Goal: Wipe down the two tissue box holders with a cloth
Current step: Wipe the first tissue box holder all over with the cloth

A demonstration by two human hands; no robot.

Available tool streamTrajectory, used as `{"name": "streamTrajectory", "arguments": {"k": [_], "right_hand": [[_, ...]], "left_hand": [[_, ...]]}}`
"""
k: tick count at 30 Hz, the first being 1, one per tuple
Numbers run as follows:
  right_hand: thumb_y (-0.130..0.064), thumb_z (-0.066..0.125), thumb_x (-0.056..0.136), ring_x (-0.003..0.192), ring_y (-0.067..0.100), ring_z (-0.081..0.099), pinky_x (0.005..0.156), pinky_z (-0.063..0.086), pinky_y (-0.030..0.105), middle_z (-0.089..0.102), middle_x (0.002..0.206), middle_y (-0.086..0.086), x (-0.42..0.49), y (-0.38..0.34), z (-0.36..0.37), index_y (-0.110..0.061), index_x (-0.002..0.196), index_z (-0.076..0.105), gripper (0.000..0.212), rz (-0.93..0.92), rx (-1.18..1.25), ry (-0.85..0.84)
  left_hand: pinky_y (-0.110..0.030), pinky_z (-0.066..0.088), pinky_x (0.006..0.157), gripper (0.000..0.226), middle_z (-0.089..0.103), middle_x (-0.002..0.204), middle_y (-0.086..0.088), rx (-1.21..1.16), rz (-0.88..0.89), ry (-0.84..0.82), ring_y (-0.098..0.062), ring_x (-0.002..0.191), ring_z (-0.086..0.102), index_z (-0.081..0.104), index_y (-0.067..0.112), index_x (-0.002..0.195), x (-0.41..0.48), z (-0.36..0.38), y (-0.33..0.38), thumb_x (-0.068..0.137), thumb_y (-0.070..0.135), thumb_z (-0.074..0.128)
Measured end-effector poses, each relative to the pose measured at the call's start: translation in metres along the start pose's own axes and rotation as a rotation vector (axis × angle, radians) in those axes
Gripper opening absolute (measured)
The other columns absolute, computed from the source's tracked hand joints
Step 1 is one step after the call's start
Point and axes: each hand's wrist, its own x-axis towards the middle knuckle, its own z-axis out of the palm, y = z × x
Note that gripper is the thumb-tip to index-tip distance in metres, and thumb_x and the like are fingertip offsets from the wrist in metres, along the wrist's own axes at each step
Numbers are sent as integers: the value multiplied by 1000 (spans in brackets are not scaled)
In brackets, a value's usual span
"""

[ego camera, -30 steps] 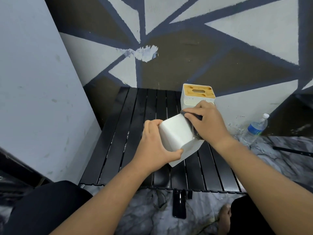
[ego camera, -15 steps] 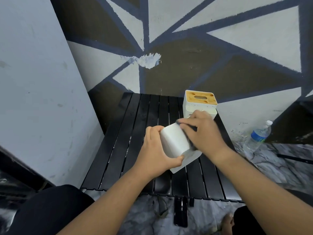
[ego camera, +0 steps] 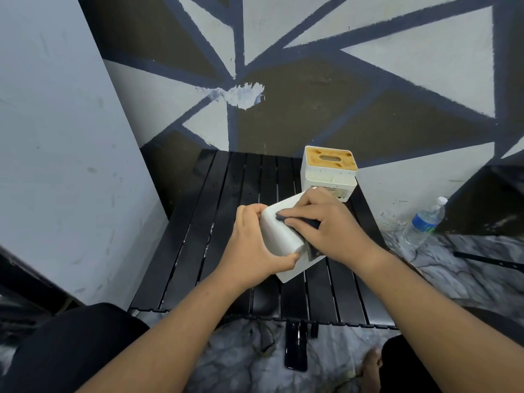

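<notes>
Since half a second ago the right hand (ego camera: 331, 225) has slid its cloth (ego camera: 312, 249) leftward across the near holder (ego camera: 279, 236), so its fingertips now lie close to the left hand (ego camera: 255, 245). This white holder is tilted over the middle of the black slatted table (ego camera: 215, 222), its lower corner close to the slats. The left hand grips it from the left, fingers curled over the upper edge and thumb clamped against the near side. The right hand's fingers lie fairly straight and slightly apart, pressing the dark cloth flat on the holder's upper face. The cloth shows only between those fingers and below the palm. The far holder (ego camera: 329, 177) stands upright at the table's far right edge, just behind the right hand. It is white with a brown wooden lid that has an oval slot. The slot is dark, and I cannot tell what is inside. A small sticker (ego camera: 331, 190) low on its front is half hidden and unreadable. On the marbled floor to the right a clear bottle (ego camera: 425, 222) with a white cap wears a blue label whose writing is too small to read. A dark phone (ego camera: 296, 347) lies on the floor below the table's near edge.
</notes>
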Motion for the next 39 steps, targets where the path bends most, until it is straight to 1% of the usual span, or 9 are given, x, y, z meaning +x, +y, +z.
{"name": "streamTrajectory", "arguments": {"k": [6, 13, 18, 22, 25, 29, 33, 36, 39], "right_hand": [[-28, 74, 101, 99, 16, 56, 94, 56, 44, 57, 96, -10, 16, 43, -13, -32, 118, 83, 19, 358, -55, 249], [-26, 75, 100, 99, 15, 51, 90, 43, 23, 59, 95, -9, 0, -6, 8, -31, 118, 84, 21, -76, -53, 6], [-29, 72, 102, 96, 18, 51, 83, 49, 37, 58, 100, -7, 29, -2, -2, -35, 117, 84, 19, -245, -171, -158], [-37, 65, 104, 98, 10, 47, 81, 51, 36, 54, 102, -12, 39, -6, -25, -39, 115, 83, 22, -423, -280, -427], [-33, 66, 104, 95, 12, 50, 75, 52, 37, 56, 100, -10, 47, -9, -30, -39, 112, 84, 20, -523, -329, -490], [-30, 66, 102, 90, 17, 51, 70, 49, 34, 57, 96, -5, 59, -11, -18, -35, 110, 85, 21, -535, -358, -408], [-40, 53, 105, 96, 12, 50, 75, 49, 30, 54, 101, -8, 44, -11, -27, -41, 112, 83, 31, -516, -345, -514], [-38, 67, 104, 97, 7, 49, 83, 47, 26, 52, 103, -12, 44, -7, -31, -44, 115, 82, 19, -401, -266, -509], [-34, 75, 101, 101, 8, 55, 89, 52, 34, 55, 105, -12, 49, -1, -26, -43, 117, 82, 20, -242, -144, -441]], "left_hand": [[-31, 53, 101, 98, 34, 131, 17, 24, -2, -18, -5, 124, 47, 37, 35, 136, -1, 0, 2, 59, 60, 92], [-39, 58, 97, 100, 36, 130, 14, -1, -2, 16, -8, 124, 51, 39, 32, 138, -1, 5, -1, 57, 62, 89], [-33, 56, 102, 99, 36, 133, 15, -66, -13, 0, -3, 128, 50, 39, 32, 139, -1, 1, -2, 61, 60, 92], [-36, 57, 100, 97, 36, 131, 16, -34, 8, -20, -7, 127, 50, 38, 34, 139, -2, 1, -3, 63, 58, 94], [-37, 57, 100, 97, 35, 129, 15, -23, 10, -11, -9, 126, 50, 38, 34, 138, -1, 1, -3, 62, 58, 93], [-33, 55, 99, 98, 34, 129, 16, -10, 2, -22, -5, 124, 48, 37, 33, 138, 0, 0, -5, 64, 57, 95], [-32, 55, 99, 95, 35, 128, 16, -23, 22, -15, -4, 123, 47, 38, 34, 137, 0, 0, -3, 63, 55, 95], [-35, 56, 100, 96, 36, 131, 15, -27, 23, -8, -6, 125, 49, 38, 33, 137, -1, 0, -3, 63, 58, 94], [-37, 56, 103, 101, 37, 135, 14, -49, 14, -6, -6, 129, 50, 37, 31, 139, 0, 0, -4, 62, 61, 95]]}}
